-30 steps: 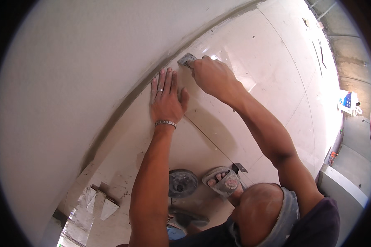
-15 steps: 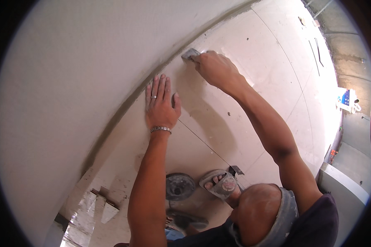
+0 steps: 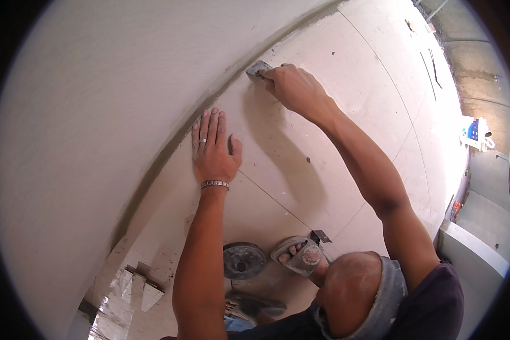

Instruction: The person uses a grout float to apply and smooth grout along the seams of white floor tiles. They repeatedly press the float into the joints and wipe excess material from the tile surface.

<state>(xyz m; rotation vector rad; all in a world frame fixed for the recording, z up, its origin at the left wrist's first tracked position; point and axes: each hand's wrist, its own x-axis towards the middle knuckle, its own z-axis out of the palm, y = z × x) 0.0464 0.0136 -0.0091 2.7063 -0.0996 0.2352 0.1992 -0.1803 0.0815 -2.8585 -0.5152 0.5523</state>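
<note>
My right hand grips a small flat grey scraper, its blade lying at the seam where the floor tiles meet the wall. Fingers are wrapped round it, so most of its grip is hidden. Along that seam runs a dark grey mortar-like strip. Nearer to me, my left hand lies flat on the pale tiled floor with fingers stretched out, their tips close to the strip. It wears a ring and a metal bracelet and holds nothing.
The plain wall rises at left. A round dark disc lies between my left forearm and my sandalled foot. A small dark plate lies beyond the foot. Broken tile pieces lie at lower left, thin dark rods far right.
The view has shifted slightly. My left hand has slid a little left and toward me, still flat. The scraper has moved slightly along the seam, its blade now turned a bit more into view.
</note>
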